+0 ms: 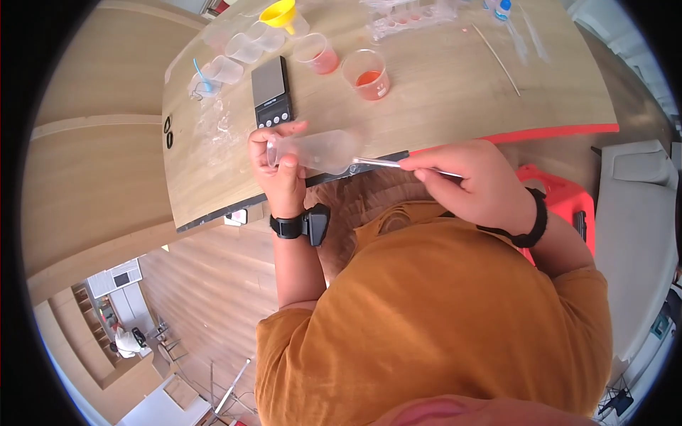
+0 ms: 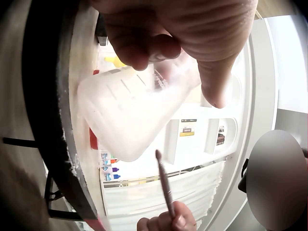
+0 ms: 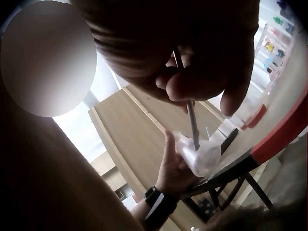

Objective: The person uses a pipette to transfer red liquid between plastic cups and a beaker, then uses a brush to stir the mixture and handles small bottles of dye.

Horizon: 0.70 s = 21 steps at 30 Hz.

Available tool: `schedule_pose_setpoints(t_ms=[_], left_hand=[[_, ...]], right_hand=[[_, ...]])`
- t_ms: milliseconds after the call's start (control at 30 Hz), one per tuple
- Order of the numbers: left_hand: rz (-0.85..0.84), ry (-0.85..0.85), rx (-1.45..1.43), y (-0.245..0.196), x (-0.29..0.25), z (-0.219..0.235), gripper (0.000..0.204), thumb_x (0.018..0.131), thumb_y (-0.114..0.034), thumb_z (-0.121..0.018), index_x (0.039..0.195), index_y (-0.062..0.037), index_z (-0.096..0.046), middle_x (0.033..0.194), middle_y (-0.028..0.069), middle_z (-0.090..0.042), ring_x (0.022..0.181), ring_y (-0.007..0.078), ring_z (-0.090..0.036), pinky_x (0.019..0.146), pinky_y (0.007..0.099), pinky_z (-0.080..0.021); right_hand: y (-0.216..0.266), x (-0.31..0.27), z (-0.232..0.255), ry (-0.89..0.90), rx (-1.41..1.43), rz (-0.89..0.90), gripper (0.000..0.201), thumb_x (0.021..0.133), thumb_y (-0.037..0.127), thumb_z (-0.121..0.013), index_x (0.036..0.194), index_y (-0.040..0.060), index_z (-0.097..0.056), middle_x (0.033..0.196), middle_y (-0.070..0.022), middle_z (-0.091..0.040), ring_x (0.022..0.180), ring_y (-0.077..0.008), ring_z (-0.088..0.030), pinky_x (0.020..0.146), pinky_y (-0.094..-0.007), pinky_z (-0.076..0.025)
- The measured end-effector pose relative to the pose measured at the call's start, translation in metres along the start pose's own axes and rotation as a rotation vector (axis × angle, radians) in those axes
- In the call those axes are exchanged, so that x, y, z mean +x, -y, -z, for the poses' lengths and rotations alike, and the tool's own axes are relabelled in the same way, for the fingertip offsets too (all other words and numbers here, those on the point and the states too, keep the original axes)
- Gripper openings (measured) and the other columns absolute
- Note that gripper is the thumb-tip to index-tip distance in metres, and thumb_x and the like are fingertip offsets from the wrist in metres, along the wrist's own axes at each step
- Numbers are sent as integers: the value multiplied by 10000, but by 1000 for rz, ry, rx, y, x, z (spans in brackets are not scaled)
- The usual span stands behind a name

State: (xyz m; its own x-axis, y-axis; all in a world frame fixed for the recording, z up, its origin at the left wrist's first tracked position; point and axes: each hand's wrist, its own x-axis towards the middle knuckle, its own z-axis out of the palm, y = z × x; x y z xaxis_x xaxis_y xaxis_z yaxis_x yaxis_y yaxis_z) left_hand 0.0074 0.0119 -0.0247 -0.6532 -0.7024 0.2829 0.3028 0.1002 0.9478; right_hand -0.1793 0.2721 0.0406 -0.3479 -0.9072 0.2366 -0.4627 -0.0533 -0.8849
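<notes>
A translucent plastic conical flask (image 1: 325, 151) lies tipped on its side in the air, over the table's near edge. My left hand (image 1: 284, 170) grips it by the neck, with the thumb in front. Faint measuring lines run along the flask's wall (image 2: 127, 103) in the left wrist view. My right hand (image 1: 474, 176) pinches a slim metal rod (image 1: 378, 162) between thumb and fingers. The rod's small rounded tip points at the flask's base, and overlaps the flask in the right wrist view. No coloured liquid shows inside the flask.
On the wooden table stand a black digital scale (image 1: 269, 79), two plastic beakers, one with red liquid (image 1: 369, 77), a yellow funnel (image 1: 278, 13) and several clear cups. A thin wooden stick (image 1: 497, 60) lies right. A red stool (image 1: 568, 195) stands beside me.
</notes>
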Motion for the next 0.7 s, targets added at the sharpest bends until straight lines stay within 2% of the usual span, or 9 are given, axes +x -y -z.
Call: schedule_pose_setpoints(t_ms=[67, 167, 300, 367, 400, 467, 500, 567, 700], left_hand=[[-35, -7, -6, 5, -1, 4, 683, 854, -589, -863, 1212, -117, -524, 1139, 143, -719, 593, 42, -500, 498, 162, -368], [-31, 3, -60, 0, -2, 2, 685, 849, -521, -903, 1251, -121, -518, 1136, 178, -733, 565, 40, -497, 510, 181, -419], [-35, 13, -108, -2, -1, -1, 684, 902, -519, -856, 1335, -108, -521, 1150, 171, -729, 565, 58, -507, 539, 212, -455], [-67, 58, -79, 0, -2, 2, 669, 945, -498, -817, 1396, -102, -520, 1170, 172, -722, 572, 75, -518, 566, 244, -484], [-64, 56, -82, 1, -2, 2, 669, 945, -498, -817, 1396, -102, -520, 1170, 172, -722, 572, 75, -518, 566, 244, -484], [-94, 121, -25, 1, -1, 2, 610, 1029, -481, -713, 1431, -67, -514, 1190, 172, -697, 577, 84, -504, 572, 241, -480], [-93, 125, -26, 1, -2, 1, 610, 1029, -481, -713, 1431, -67, -514, 1190, 172, -697, 577, 84, -504, 572, 241, -480], [-80, 105, -16, 0, -3, 2, 590, 1034, -469, -708, 1421, -66, -518, 1208, 179, -701, 581, 90, -509, 585, 255, -495], [-72, 86, -40, -1, -3, 1, 588, 1030, -456, -718, 1417, -62, -518, 1242, 192, -703, 587, 95, -524, 603, 278, -514]], right_hand=[[6, 7, -8, -4, 45, 14, 219, 940, -19, -687, 1119, 49, -795, 852, -79, -766, 671, -229, -681, 601, -340, -503], [5, 16, -22, -14, 14, 172, 251, 948, -2, -677, 1154, 83, -794, 833, -51, -757, 704, -244, -693, 652, -362, -521], [-5, 7, -12, -2, -124, 155, 252, 944, -3, -681, 1152, 83, -793, 839, -55, -758, 701, -240, -691, 649, -360, -519], [-3, 0, 0, 16, -162, 20, 272, 933, -6, -689, 1166, 92, -789, 814, -57, -743, 678, -252, -679, 637, -369, -515], [-1, 1, 2, 20, -164, 17, 272, 933, -6, -689, 1166, 92, -789, 814, -57, -743, 678, -252, -679, 637, -369, -515], [4, 5, 2, -14, -88, 28, 258, 922, -11, -699, 1142, 86, -793, 795, -71, -733, 647, -253, -665, 610, -365, -506], [5, 7, -2, -18, -89, 26, 258, 922, -11, -699, 1142, 86, -793, 795, -71, -733, 647, -253, -665, 610, -365, -506], [5, 15, -14, -35, -81, 191, 218, 920, -14, -705, 1098, 70, -800, 797, -88, -737, 625, -238, -659, 583, -341, -499], [0, 13, -11, -66, -147, 193, 197, 926, -10, -707, 1087, 58, -798, 807, -92, -741, 623, -223, -651, 584, -325, -496]])
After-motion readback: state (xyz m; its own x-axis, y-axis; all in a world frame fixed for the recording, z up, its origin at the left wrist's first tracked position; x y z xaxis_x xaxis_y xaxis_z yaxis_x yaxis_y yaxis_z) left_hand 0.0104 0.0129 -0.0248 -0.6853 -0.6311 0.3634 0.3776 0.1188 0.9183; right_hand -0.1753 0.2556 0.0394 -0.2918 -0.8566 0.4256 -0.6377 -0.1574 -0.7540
